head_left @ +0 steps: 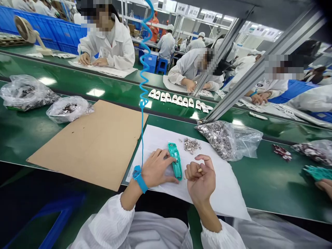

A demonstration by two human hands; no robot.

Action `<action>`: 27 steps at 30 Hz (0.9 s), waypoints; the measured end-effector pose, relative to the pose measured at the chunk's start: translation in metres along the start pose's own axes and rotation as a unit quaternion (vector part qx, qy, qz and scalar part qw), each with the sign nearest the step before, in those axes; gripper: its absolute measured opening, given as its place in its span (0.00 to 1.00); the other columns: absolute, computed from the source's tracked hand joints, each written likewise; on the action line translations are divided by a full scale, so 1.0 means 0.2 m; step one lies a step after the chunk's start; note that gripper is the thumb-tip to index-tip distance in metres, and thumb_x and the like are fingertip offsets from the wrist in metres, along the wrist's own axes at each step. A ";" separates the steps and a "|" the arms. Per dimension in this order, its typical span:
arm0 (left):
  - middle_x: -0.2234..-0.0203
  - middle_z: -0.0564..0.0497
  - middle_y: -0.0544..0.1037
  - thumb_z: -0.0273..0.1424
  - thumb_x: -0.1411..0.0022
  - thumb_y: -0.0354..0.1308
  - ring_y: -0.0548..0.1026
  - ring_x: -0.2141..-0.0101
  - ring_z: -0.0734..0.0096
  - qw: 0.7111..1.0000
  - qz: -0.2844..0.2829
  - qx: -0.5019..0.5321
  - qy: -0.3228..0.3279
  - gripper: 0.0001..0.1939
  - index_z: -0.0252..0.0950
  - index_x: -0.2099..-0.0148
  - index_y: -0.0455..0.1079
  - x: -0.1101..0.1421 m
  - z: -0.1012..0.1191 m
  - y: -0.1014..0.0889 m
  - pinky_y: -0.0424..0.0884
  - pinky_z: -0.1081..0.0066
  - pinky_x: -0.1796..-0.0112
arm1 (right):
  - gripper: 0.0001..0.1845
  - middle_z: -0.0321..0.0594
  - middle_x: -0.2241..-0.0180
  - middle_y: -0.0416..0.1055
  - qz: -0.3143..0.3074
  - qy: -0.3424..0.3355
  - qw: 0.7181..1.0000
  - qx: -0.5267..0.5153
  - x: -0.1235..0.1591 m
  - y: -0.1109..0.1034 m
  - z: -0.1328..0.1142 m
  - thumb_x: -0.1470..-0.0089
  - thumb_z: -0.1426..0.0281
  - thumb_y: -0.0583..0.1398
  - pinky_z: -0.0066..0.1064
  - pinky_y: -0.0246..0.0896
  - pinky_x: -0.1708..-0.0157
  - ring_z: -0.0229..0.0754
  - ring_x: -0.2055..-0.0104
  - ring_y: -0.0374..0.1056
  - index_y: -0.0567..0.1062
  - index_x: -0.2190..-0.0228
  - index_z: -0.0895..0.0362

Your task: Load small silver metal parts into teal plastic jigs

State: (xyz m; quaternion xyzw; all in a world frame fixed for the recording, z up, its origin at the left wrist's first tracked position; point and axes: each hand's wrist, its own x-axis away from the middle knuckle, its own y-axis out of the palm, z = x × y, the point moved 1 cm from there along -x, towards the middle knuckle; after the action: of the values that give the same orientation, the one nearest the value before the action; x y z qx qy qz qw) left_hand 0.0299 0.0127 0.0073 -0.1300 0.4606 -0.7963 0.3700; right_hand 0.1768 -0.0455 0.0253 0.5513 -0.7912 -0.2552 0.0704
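My left hand (158, 167), with a blue strap (140, 178) at the wrist, steadies a teal plastic shell (175, 161). Its thumb is at the shell's near end and its fingers lie along the left side. The shell is long and narrow, inner side up. To its right, my right hand (201, 178) is raised with fingers curled in and the index finger bent above. Something tiny and pale shows among those fingers, too small to name. Beyond it, a heap of small metal pieces (192, 145) lies on the white sheet (220, 183).
Left of the sheet lies brown cardboard (95, 138). A bag of metal parts (220, 138) sits back right; more bags (68, 108) stand left. A coiled blue cord (142, 135) runs up from my wrist. White shells (173, 99) line the green belt (114, 88). Several people work opposite.
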 end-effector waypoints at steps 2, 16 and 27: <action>0.51 0.46 0.67 0.56 0.51 0.65 0.64 0.50 0.55 1.000 -0.003 -0.004 0.003 0.37 0.43 0.44 0.68 0.00 0.00 0.00 0.66 0.54 0.48 | 0.08 0.25 0.83 0.38 0.005 -0.007 1.000 -0.005 0.02 -0.01 0.03 0.41 0.71 0.52 0.20 0.41 0.84 0.33 0.83 0.33 0.71 0.67 0.51; 0.51 0.46 0.67 0.58 0.48 0.61 0.64 0.51 0.55 1.000 -0.001 -0.010 0.002 0.35 0.42 0.45 0.68 -0.01 0.00 0.02 0.66 0.55 0.49 | 0.08 0.24 0.84 0.39 0.002 -0.021 1.000 0.012 0.01 -0.02 0.09 0.43 0.72 0.53 0.20 0.42 0.84 0.33 0.84 0.33 0.70 0.71 0.53; 0.51 0.47 0.68 0.54 0.48 0.65 0.64 0.50 0.57 1.000 -0.019 -0.015 -0.006 0.32 0.43 0.46 0.69 -0.02 0.01 0.00 0.66 0.57 0.48 | 0.09 0.25 0.84 0.40 -0.036 -0.056 0.994 0.084 0.05 -0.03 0.11 0.43 0.73 0.51 0.23 0.39 0.83 0.34 0.85 0.36 0.66 0.74 0.53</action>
State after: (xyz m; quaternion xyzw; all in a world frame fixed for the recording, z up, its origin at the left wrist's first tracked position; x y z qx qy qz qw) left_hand 0.0342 0.0145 0.0101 -0.1490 0.4680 -0.7953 0.3553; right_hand 0.1694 -0.0482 0.0014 0.5679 -0.7924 -0.2207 -0.0292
